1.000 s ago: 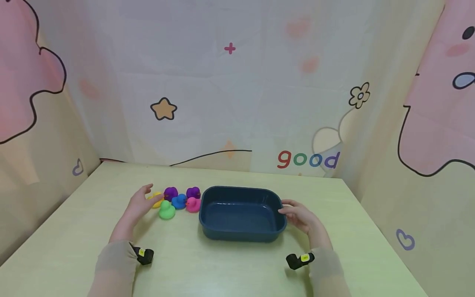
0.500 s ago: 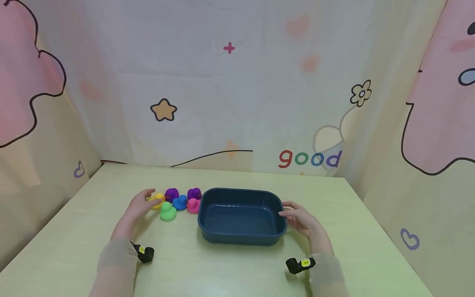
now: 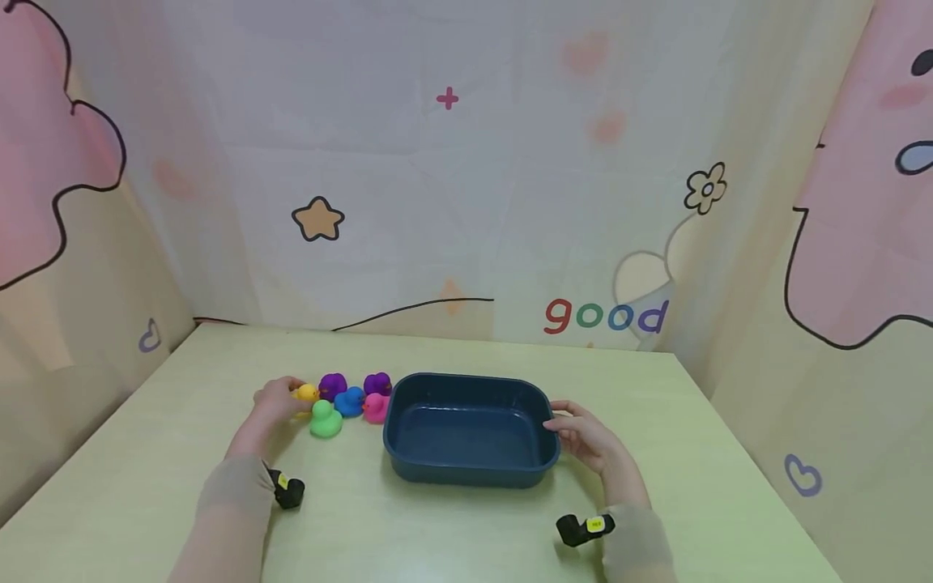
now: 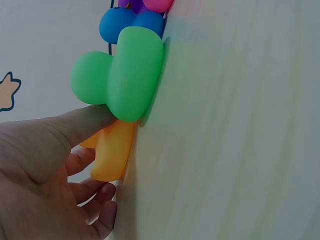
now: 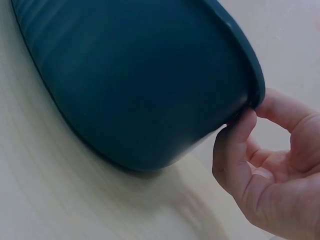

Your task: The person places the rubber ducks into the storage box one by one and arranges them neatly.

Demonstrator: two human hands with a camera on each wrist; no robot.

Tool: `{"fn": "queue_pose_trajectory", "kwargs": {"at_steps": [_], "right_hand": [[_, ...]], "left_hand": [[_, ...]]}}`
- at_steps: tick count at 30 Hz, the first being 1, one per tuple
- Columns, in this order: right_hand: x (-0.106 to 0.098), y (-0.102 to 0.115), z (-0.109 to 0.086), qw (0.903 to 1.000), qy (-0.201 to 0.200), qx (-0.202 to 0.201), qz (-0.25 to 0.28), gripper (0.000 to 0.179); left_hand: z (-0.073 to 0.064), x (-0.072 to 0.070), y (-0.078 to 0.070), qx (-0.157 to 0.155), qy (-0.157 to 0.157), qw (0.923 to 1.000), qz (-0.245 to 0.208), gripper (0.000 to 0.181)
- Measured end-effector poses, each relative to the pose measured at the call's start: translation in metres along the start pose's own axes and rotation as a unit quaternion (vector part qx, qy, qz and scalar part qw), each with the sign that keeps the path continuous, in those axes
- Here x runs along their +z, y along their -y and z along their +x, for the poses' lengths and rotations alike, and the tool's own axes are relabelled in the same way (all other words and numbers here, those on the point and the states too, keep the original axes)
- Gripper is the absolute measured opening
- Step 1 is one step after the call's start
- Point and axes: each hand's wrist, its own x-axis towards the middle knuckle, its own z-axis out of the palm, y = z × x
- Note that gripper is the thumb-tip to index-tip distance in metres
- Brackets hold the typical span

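At the left of the table my left hand [image 3: 275, 399] curls its thumb and fingers round a yellow rubber duck [image 3: 306, 394]. In the left wrist view, a green rubber duck [image 4: 135, 75] partly hides the yellow duck and the thumb's tip. Beside them stand a blue duck [image 3: 351, 402], a pink duck [image 3: 376, 408] and two purple ducks, one [image 3: 333, 386] behind the blue and the other [image 3: 377, 383] behind the pink. My right hand [image 3: 586, 436] pinches the right rim of a dark blue plastic basin [image 3: 470, 474], with the thumb over the edge and fingers outside.
The basin stands upright on the pale table [image 3: 350, 518], close to the pink duck. A patterned cloth [image 3: 466, 202] rises along the back and both sides. Each wrist wears a small black camera, one on the left [image 3: 287, 491] and one on the right [image 3: 576, 530].
My left hand has lowered and closed its fingers round the yellow duck. The right hand keeps its pinch on the basin's rim; the basin has shifted slightly left and nearer.
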Motion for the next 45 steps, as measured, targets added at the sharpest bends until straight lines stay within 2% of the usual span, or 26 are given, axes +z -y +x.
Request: {"fn": "queue_pose_trajectory", "kwargs": {"at_steps": [5, 8, 15, 22, 27, 34, 38, 45], "right_hand": [[0.001, -0.003, 0.000, 0.9999, 0.000, -0.002, 0.013, 0.029], [0.001, -0.004, 0.000, 0.9998, 0.002, -0.005, 0.020, 0.028], [0.001, -0.003, 0.000, 0.9997, 0.004, -0.005, 0.025, 0.028], [0.000, -0.001, 0.000, 0.9997, -0.002, -0.001, 0.023, 0.027], [-0.001, 0.000, 0.000, 0.9996, -0.003, -0.003, 0.028, 0.027], [-0.001, -0.001, -0.001, 0.9995, -0.004, -0.004, 0.031, 0.027], [0.000, -0.002, -0.001, 0.9995, -0.005, -0.009, 0.029, 0.027], [0.003, -0.006, 0.002, 0.9997, -0.008, -0.011, 0.022, 0.027]], "left_hand": [[0.000, 0.000, 0.000, 0.002, -0.012, 0.9998, 0.017, 0.050], [-0.002, -0.001, 0.002, 0.004, -0.021, 0.9997, 0.010, 0.052], [-0.010, -0.007, 0.005, -0.022, -0.025, 0.9963, -0.080, 0.055], [-0.019, -0.017, -0.002, -0.001, -0.034, 0.9908, -0.131, 0.055], [-0.024, -0.023, -0.012, 0.007, -0.017, 0.9801, -0.198, 0.057], [-0.031, -0.026, -0.034, 0.036, -0.001, 0.9661, -0.256, 0.057], [-0.032, -0.021, -0.044, 0.060, 0.023, 0.9584, -0.278, 0.057], [-0.030, -0.007, -0.055, 0.077, 0.081, 0.9342, -0.339, 0.056]]}}
